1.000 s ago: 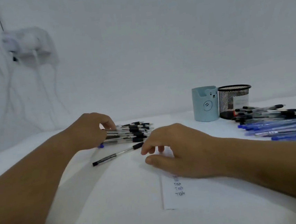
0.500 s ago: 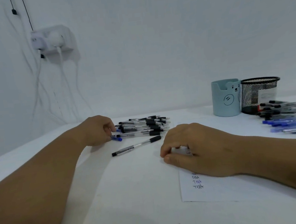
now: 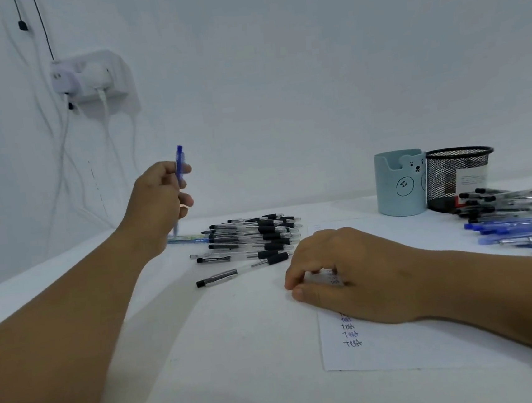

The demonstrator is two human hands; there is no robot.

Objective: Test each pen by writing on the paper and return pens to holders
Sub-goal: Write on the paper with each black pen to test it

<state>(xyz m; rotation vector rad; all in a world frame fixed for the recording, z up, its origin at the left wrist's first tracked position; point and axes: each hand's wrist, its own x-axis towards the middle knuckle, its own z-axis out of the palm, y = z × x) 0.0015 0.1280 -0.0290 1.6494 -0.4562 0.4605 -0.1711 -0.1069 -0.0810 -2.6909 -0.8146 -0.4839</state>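
White table (image 3: 240, 350) under a plain white wall: the left hand (image 3: 158, 205), which was down at the black pen pile (image 3: 258, 234) a moment ago, is now raised above it with its fingers (image 3: 183, 170) clamped on a slim blue pen (image 3: 179, 164), so the next test is likely. Right of the pile, the right hand (image 3: 346, 274) rests loosely curled on the thin paper (image 3: 386, 349); further right stand a smooth teal cup (image 3: 399, 185) and a black mesh holder (image 3: 457, 176)

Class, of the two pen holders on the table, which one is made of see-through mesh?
The black wire-mesh holder, the right-hand one; the pale blue bear-face holder beside it has solid walls.
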